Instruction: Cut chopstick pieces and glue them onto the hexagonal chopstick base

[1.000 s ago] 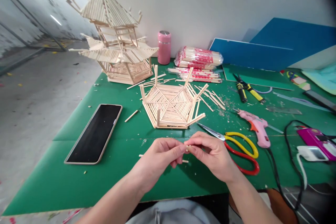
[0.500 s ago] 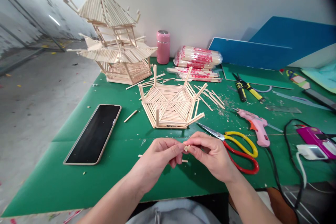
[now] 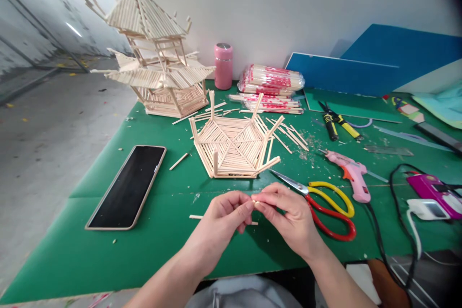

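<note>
1. Both hands are closed in a fingertip pinch. The left hand and right hand meet over the near part of the green table, gripping a small pale piece between thumbs and forefingers. Its full shape is hidden. The two-sided pinch probably serves to steady so slight a part.
2. One loose stick lies flat beyond the left hand, partly covered by it.
3. The hexagonal stick base sits at centre, just past the hands, presumably for easy reach. Straight, pale, wood-like rods form its ribbed floor in wedges; paired posts rise at the corners, some leaning outward.
4. The tiered stick model stands far left, its ridged roofs flaring at the corners, apparently set back to spare working room.
5. At right, the scissors, with smooth red and yellow handles, lie beside the right hand. The pink glue gun rests on its side farther right, likely kept within reach.
</note>
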The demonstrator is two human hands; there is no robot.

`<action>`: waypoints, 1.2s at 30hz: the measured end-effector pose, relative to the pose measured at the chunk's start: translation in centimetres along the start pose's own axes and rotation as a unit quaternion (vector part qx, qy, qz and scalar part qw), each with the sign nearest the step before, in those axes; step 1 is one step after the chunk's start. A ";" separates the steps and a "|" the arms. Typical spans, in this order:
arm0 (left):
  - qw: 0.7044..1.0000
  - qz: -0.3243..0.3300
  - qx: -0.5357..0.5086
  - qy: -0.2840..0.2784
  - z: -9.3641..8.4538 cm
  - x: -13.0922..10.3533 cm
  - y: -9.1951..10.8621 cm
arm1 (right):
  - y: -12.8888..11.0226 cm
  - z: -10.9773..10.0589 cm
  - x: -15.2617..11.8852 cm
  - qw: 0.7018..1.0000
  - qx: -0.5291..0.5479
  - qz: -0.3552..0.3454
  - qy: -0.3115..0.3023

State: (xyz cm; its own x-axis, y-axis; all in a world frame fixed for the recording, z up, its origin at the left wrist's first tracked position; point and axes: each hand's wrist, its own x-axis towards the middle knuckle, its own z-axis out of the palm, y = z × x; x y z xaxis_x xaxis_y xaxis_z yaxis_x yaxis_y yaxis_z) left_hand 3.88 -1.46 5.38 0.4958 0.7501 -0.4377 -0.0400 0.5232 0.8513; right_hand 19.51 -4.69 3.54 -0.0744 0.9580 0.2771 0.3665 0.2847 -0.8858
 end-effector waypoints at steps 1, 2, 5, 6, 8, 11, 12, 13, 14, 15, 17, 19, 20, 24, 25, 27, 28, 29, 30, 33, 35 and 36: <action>1.000 0.008 0.005 0.003 0.0 0.0 0.0 | -0.1 0.1 0.0 1.000 -0.003 -0.001 0.003; 1.000 0.017 0.010 0.006 0.1 0.0 -0.1 | -0.1 0.1 0.1 1.000 -0.003 -0.001 0.004; 0.999 0.032 0.018 0.021 0.2 0.0 -0.2 | -0.4 0.2 0.1 1.000 0.001 0.006 0.002; 0.999 0.032 0.017 0.027 0.2 0.0 -0.3 | -0.4 0.1 0.0 1.000 -0.004 0.013 0.003; 0.999 0.025 0.013 0.033 0.2 0.1 -0.5 | -0.3 -0.4 -0.6 0.998 -0.037 0.042 0.024; 0.999 0.019 0.008 0.036 0.1 0.1 -0.9 | 0.8 -2.5 -2.6 0.979 -0.149 0.096 0.103; 0.999 0.016 0.007 0.037 0.1 0.2 -1.0 | 1.4 -3.4 -3.4 0.965 -0.196 0.113 0.129; 0.999 0.012 0.003 0.040 0.1 0.2 -1.1 | 2.0 -4.4 -4.3 0.950 -0.246 0.130 0.143; 0.999 0.008 -0.002 0.041 0.2 0.2 -1.2 | 2.6 -5.4 -5.2 0.932 -0.296 0.139 0.154; 0.999 0.004 -0.008 0.041 0.3 0.3 -1.3 | 3.2 -6.3 -6.0 0.913 -0.351 0.138 0.156; 0.999 -0.002 -0.021 0.038 0.5 0.3 -1.3 | 4.2 -7.7 -7.1 0.877 -0.443 0.132 0.132; 0.999 -0.007 -0.033 0.036 0.8 0.3 -1.2 | 4.8 -8.7 -7.4 0.854 -0.495 0.127 0.098; 0.999 -0.010 -0.040 0.036 0.9 0.2 -1.1 | 4.9 -9.0 -7.3 0.848 -0.508 0.130 0.079; 0.997 -0.009 -0.058 0.042 1.1 -0.2 -1.0 | 4.9 -10.0 -6.0 0.837 -0.523 0.159 -0.004; 0.997 -0.006 -0.059 0.045 1.1 -0.3 -1.1 | 4.9 -10.2 -5.6 0.835 -0.524 0.168 -0.019; 0.997 0.003 -0.060 0.052 0.9 -0.6 -1.2 | 5.1 -10.5 -5.0 0.832 -0.523 0.183 -0.035; 0.997 0.007 -0.061 0.055 0.9 -0.8 -1.3 | 5.2 -10.6 -4.8 0.831 -0.523 0.189 -0.037; 0.996 0.012 -0.062 0.059 0.8 -0.9 -1.4 | 5.4 -10.6 -4.7 0.831 -0.521 0.192 -0.038; 0.996 0.017 -0.063 0.063 0.7 -1.0 -1.4 | 5.5 -10.6 -4.7 0.832 -0.519 0.193 -0.037; 0.994 0.028 -0.070 0.075 0.6 -1.1 -1.3 | 5.1 -10.6 -5.4 0.837 -0.510 0.197 -0.026; 0.993 0.037 -0.078 0.083 0.6 -1.0 -1.2 | 4.2 -10.6 -6.2 0.857 -0.472 0.205 0.000; 0.992 0.042 -0.084 0.086 0.7 -0.9 -1.2 | 3.6 -10.6 -6.8 0.872 -0.440 0.214 0.016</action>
State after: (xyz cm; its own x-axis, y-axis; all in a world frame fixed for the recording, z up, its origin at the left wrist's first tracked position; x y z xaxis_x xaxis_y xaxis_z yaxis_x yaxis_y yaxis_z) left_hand 4.06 -3.03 4.98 0.3287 0.8449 -0.4220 -0.2269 0.5044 0.8331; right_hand 31.14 -10.54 2.35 0.2652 0.9641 0.0135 0.9249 -0.2504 -0.2862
